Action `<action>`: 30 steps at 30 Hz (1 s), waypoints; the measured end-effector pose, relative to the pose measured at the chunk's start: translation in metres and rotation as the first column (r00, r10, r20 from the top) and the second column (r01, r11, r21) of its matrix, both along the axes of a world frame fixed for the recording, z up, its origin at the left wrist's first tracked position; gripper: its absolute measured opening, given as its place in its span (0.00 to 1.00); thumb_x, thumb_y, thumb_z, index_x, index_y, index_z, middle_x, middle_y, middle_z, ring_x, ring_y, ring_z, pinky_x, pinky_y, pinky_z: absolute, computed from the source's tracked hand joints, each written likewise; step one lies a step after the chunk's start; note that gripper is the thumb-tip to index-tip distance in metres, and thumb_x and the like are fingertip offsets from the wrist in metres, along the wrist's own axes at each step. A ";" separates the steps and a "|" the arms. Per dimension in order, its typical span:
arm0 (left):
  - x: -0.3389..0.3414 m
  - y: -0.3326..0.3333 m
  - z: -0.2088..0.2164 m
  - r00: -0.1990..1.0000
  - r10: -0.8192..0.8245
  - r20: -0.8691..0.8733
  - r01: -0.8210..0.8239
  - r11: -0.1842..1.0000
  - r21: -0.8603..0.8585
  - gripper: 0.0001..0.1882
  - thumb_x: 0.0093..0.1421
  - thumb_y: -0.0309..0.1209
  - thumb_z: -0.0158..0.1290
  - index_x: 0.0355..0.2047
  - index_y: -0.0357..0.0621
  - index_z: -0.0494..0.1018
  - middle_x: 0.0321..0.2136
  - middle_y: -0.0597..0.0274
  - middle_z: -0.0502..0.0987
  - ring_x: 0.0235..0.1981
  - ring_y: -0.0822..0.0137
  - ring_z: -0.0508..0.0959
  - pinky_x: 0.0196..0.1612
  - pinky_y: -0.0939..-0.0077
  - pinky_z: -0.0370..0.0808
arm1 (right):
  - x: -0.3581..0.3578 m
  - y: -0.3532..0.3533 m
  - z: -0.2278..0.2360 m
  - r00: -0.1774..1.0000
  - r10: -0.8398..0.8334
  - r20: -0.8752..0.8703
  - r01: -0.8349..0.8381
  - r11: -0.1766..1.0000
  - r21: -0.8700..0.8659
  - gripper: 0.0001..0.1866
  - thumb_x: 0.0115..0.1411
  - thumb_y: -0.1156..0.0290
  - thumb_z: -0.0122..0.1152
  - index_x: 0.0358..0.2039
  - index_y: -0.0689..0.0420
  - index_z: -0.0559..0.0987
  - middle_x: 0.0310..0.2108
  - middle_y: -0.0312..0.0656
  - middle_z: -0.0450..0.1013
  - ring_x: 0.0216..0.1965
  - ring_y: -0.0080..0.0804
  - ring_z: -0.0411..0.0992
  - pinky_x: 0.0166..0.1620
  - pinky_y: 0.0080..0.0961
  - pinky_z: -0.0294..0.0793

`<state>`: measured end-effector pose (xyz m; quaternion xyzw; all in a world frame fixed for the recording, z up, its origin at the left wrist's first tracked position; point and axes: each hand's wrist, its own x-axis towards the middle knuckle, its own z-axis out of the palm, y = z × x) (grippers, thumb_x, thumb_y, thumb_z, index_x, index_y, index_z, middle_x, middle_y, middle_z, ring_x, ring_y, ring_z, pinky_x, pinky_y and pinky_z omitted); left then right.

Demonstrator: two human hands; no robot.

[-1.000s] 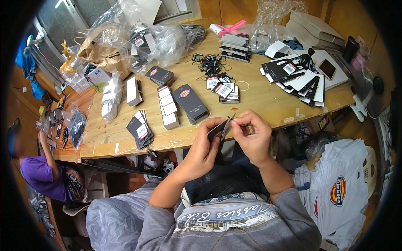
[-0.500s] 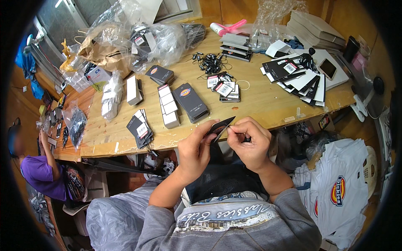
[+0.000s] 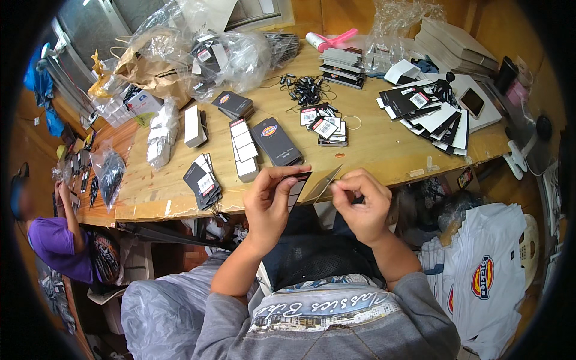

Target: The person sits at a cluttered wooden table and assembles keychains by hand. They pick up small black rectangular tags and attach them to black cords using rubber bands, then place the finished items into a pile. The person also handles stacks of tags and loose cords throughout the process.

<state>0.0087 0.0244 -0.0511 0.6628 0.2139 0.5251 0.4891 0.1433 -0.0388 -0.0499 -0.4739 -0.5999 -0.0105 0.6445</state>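
Over the table's front edge, my left hand (image 3: 267, 204) pinches a black and white hang tag (image 3: 296, 191) between thumb and fingers. Just to its right, my right hand (image 3: 363, 207) is closed on a second hang tag (image 3: 324, 183), seen nearly edge-on. A gap parts the two tags. Whether a string lies in my right fingers is hidden. Beyond my left hand stand a stack of dark hang tags (image 3: 278, 144) and a stack of white labels (image 3: 245, 150). Further left, fanned tags with barcode stickers (image 3: 203, 182) lie at the table edge.
Black tag strings (image 3: 303, 90) lie in a tangle behind stickered tags (image 3: 324, 127). More tags fan out (image 3: 429, 111) beside a phone (image 3: 473, 102). Plastic bags (image 3: 240, 57) crowd the back left. White shirts (image 3: 486, 270) are piled at my right; a person in purple (image 3: 60, 246) sits far left.
My hands have moved slightly apart. The tags, close together between them before, are now separated, one in each hand. The view has shifted a little.
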 end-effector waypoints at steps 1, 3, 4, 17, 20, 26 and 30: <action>0.000 0.000 0.001 0.999 0.036 -0.005 -0.035 0.998 0.055 0.11 0.47 0.14 0.44 0.32 0.34 0.67 0.28 0.55 0.72 0.33 0.69 0.71 0.35 0.82 0.67 | -0.002 -0.001 0.000 0.999 0.009 0.031 -0.010 1.000 0.020 0.07 0.39 0.84 0.57 0.18 0.63 0.68 0.16 0.40 0.65 0.14 0.25 0.64 0.16 0.16 0.61; 0.001 0.000 0.002 0.994 0.110 -0.010 -0.107 0.981 0.163 0.07 0.45 0.14 0.47 0.27 0.33 0.70 0.26 0.56 0.72 0.30 0.70 0.71 0.33 0.83 0.67 | -0.007 0.000 -0.003 1.000 0.009 0.022 -0.009 1.000 0.019 0.08 0.38 0.83 0.58 0.17 0.62 0.68 0.15 0.40 0.65 0.14 0.29 0.64 0.17 0.18 0.62; 0.003 -0.004 0.005 0.993 0.108 0.045 -0.111 0.990 0.083 0.04 0.43 0.15 0.49 0.22 0.33 0.72 0.24 0.57 0.71 0.27 0.72 0.70 0.30 0.84 0.67 | -0.008 0.000 -0.003 0.999 0.004 0.041 -0.005 1.000 0.029 0.08 0.37 0.83 0.58 0.17 0.61 0.68 0.15 0.40 0.65 0.14 0.29 0.65 0.17 0.19 0.62; -0.001 -0.010 0.007 0.998 0.011 -0.068 0.007 0.963 0.269 0.07 0.45 0.18 0.49 0.27 0.33 0.71 0.25 0.54 0.72 0.28 0.67 0.72 0.30 0.82 0.68 | -0.013 -0.002 -0.002 0.995 -0.073 0.066 0.068 0.995 0.080 0.08 0.37 0.82 0.59 0.17 0.61 0.68 0.15 0.40 0.65 0.13 0.29 0.64 0.17 0.19 0.62; -0.003 -0.010 0.009 0.992 0.039 -0.124 0.012 0.924 0.382 0.08 0.44 0.18 0.50 0.28 0.33 0.71 0.25 0.53 0.72 0.28 0.64 0.72 0.30 0.80 0.68 | -0.014 -0.004 -0.003 0.996 -0.083 0.044 0.080 0.995 0.066 0.08 0.37 0.82 0.59 0.17 0.61 0.68 0.15 0.40 0.65 0.13 0.29 0.63 0.16 0.19 0.61; -0.011 -0.001 0.013 0.974 -0.121 -0.191 0.180 0.929 0.325 0.08 0.43 0.18 0.51 0.27 0.32 0.69 0.26 0.54 0.71 0.28 0.66 0.72 0.31 0.80 0.68 | -0.013 -0.004 -0.001 0.997 0.003 0.077 -0.009 0.998 0.069 0.08 0.37 0.83 0.58 0.18 0.61 0.68 0.15 0.40 0.65 0.14 0.30 0.64 0.17 0.20 0.61; -0.011 0.010 0.005 0.933 -0.358 0.017 0.358 0.928 -0.100 0.04 0.44 0.19 0.51 0.23 0.33 0.69 0.26 0.58 0.70 0.28 0.71 0.70 0.32 0.81 0.67 | -0.010 0.000 0.000 0.981 0.076 0.180 -0.083 0.996 0.034 0.08 0.37 0.82 0.58 0.19 0.60 0.69 0.16 0.39 0.66 0.15 0.30 0.65 0.19 0.21 0.62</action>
